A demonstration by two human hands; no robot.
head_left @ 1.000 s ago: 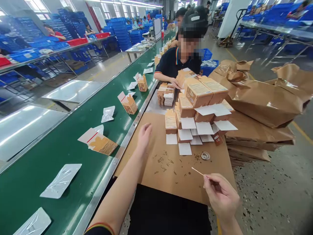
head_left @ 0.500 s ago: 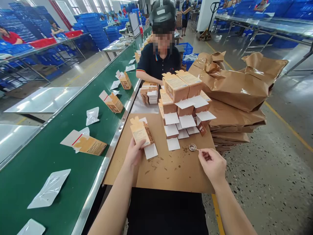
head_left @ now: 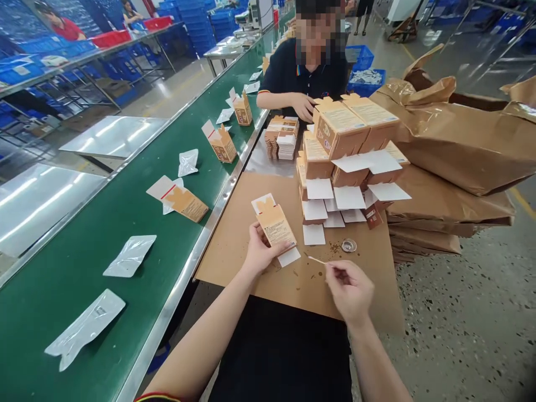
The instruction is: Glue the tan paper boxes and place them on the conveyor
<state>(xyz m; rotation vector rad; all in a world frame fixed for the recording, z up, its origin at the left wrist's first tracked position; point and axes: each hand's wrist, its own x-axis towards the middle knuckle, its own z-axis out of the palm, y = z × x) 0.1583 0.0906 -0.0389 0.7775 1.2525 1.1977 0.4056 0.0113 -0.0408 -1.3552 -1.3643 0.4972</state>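
Observation:
My left hand (head_left: 263,251) is closed on a flattened tan carton (head_left: 277,224), which is tilted above the cardboard-covered table (head_left: 234,245), its white flaps showing at both ends. Between the thumb and fingers of my right hand (head_left: 349,287) is a thin pale stick (head_left: 317,259), pointing left toward the carton but apart from it. Just beyond my right hand sits a small clear round dish (head_left: 349,245), with brown specks and smears on the cardboard beside it. Farther back rises a stack of formed cartons (head_left: 343,134) with white flaps sticking out toward me.
Along the left runs a green conveyor belt (head_left: 167,290) with a metal edge, carrying white pouches (head_left: 129,255) and open cartons (head_left: 184,202). A co-worker (head_left: 310,72) sits opposite, behind a pile of flat cartons (head_left: 281,137). Large brown paper bags (head_left: 456,139) are heaped at the right.
The stick has moved from the dish leftward, toward the carton. The carton has turned in my left hand. My view has shifted down and left, and the co-worker's hand has come up beside the stack.

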